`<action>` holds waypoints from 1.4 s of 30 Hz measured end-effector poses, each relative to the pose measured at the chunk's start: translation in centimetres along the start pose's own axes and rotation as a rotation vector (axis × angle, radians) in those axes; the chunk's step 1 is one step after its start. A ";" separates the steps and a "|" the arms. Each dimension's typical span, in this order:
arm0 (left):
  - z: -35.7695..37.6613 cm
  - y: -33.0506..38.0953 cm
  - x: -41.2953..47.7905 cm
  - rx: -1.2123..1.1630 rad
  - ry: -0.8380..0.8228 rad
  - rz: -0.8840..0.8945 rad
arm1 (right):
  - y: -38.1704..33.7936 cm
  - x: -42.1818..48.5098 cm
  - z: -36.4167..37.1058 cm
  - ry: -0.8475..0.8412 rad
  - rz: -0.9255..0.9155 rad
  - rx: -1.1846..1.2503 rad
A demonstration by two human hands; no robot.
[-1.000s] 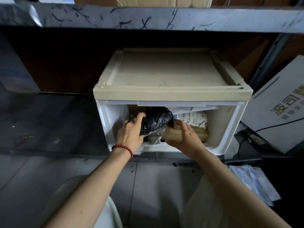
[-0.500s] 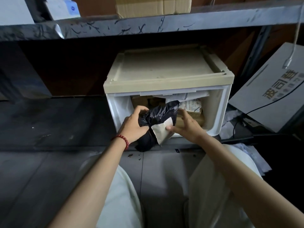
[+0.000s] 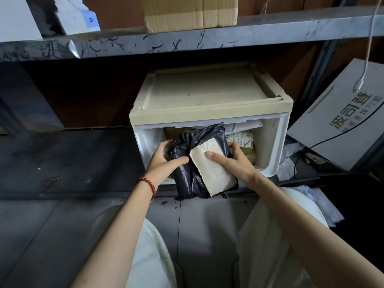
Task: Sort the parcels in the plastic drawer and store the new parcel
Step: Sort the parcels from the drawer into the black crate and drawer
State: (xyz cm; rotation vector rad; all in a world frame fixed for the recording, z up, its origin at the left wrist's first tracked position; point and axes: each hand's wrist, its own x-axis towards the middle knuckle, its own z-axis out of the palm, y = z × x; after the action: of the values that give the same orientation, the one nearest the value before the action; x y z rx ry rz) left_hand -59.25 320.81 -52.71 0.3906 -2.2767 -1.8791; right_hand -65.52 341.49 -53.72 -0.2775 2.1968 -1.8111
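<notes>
Sorting is under way, not done. 2 hands are holding the black parcel (image 3: 187, 179) half out over the drawer's (image 3: 268, 173) front edge. The left hand (image 3: 166, 161) is curling round its left side. The right hand (image 3: 232, 161) is pinching it, thumb on the label (image 3: 214, 175). A labelled parcel (image 3: 241, 139) is sitting in the drawer, back right. Can't tell which parcel is new, so I'm judging storing as not yet done.

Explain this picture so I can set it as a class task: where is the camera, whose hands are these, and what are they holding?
There is no machine here. These are a person's bare hands, filmed by one camera worn on the head, looking forward and down. The left hand and right hand both grip a black parcel with a pale label, in front of the open plastic drawer. A brown parcel lies inside. A cardboard box sits on the shelf above, and a grey carton is at the right.
</notes>
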 end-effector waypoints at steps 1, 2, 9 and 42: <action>0.0 -0.1 0.0 -0.036 0.004 -0.013 | 0.1 0.2 -0.1 0.026 0.024 0.036; 0.0 -0.1 0.0 -0.066 -0.002 -0.021 | 0.0 0.3 -0.2 0.045 0.047 0.064; 1.0 -0.9 -0.3 0.068 -0.034 0.012 | 0.8 1.2 0.0 0.057 0.136 0.080; 1.9 -0.8 -0.7 0.539 0.144 0.467 | 0.8 1.6 -0.9 -0.104 0.252 0.301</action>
State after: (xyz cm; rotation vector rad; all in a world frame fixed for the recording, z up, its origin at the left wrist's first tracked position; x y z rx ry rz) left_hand -59.03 322.70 -53.86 0.0383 -2.4697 -0.9828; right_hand -67.33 341.93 -54.52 -0.0274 1.7680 -1.9014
